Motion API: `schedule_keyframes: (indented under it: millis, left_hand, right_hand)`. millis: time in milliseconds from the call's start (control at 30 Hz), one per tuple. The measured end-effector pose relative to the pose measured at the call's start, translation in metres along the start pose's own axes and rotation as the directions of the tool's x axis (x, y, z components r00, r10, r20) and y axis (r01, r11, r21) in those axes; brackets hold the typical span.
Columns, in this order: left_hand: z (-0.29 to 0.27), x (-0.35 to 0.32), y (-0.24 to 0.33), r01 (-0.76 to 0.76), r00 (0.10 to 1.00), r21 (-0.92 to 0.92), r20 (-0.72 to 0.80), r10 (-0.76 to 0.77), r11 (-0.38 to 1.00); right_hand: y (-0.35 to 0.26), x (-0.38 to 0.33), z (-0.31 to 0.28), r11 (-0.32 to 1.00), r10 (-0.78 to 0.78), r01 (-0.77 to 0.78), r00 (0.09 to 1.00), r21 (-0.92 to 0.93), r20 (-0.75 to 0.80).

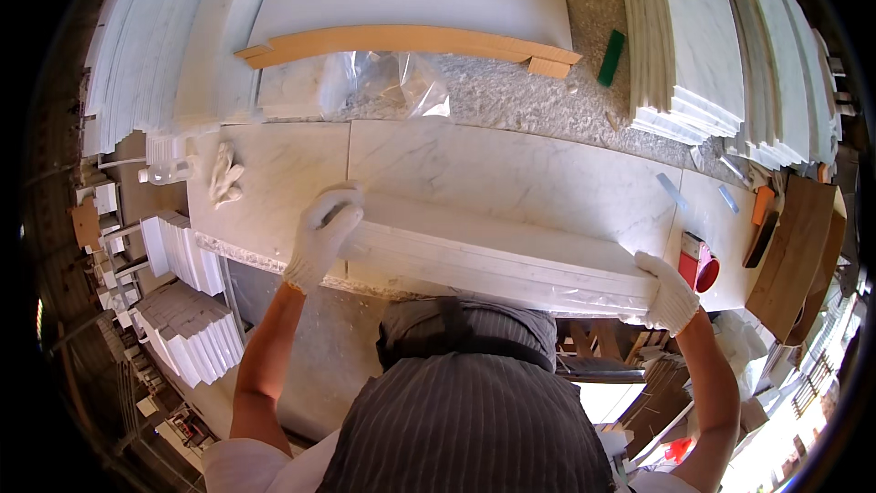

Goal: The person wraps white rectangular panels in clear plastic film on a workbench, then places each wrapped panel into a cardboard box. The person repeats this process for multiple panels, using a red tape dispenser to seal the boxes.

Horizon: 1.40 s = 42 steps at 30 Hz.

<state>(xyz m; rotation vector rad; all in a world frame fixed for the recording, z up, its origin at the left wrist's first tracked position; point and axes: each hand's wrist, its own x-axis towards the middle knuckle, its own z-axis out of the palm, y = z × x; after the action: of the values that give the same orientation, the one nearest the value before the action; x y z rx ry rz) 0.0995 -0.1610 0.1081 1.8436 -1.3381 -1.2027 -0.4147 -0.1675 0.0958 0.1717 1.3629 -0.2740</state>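
Long white bundle [502, 260] attended at both ends, centre of the frame.
The bundle, apparently of stacked strips with clear film [593, 297] glinting towards its right end, lies along the near edge of the pale desk [538, 160], just before the worker's dark striped apron [470, 420]. The right hand [671, 295], gloved, is closed over the bundle's right end, fingers bent across the upper corner. The left hand [327, 230], also gloved, is half curled at the left end, thumb and forefinger bowed; whether it pinches anything cannot be told from where one stands. The step in hand seems to be steadying or aligning the bundle; any next move calls for even support, since so long a piece could tip.
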Motion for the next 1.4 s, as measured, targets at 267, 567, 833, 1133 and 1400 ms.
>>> schedule_keyframes:
  millis: [267,567,833,1133,1400]
  left_hand:
    - [-0.006,-0.007,0.005,0.144,0.989,-0.031,0.034,-0.143,0.989]
    - [-0.008,-0.013,-0.016,-0.107,0.993,-0.251,0.013,0.114,0.962]
    - [-0.004,-0.007,-0.031,-0.006,0.999,-0.262,0.032,0.015,0.965]
    - [0.007,-0.018,-0.024,-0.256,0.905,0.078,-0.332,0.267,0.964]
    - [0.058,-0.12,0.007,-0.75,0.66,0.479,0.574,0.484,0.455]
  right_hand:
    - [0.068,0.017,-0.043,0.765,-0.541,0.536,0.836,-0.356,0.095]
    - [0.084,0.023,0.019,0.1,-0.995,0.927,0.092,-0.362,-0.039]
    - [0.078,0.014,0.011,-0.02,-0.992,0.635,0.08,-0.772,0.092]
    - [0.084,-0.019,0.075,-0.566,-0.811,0.108,0.104,-0.817,0.576]
    - [0.086,-0.015,0.074,-0.571,-0.813,0.123,0.053,-0.812,0.58]
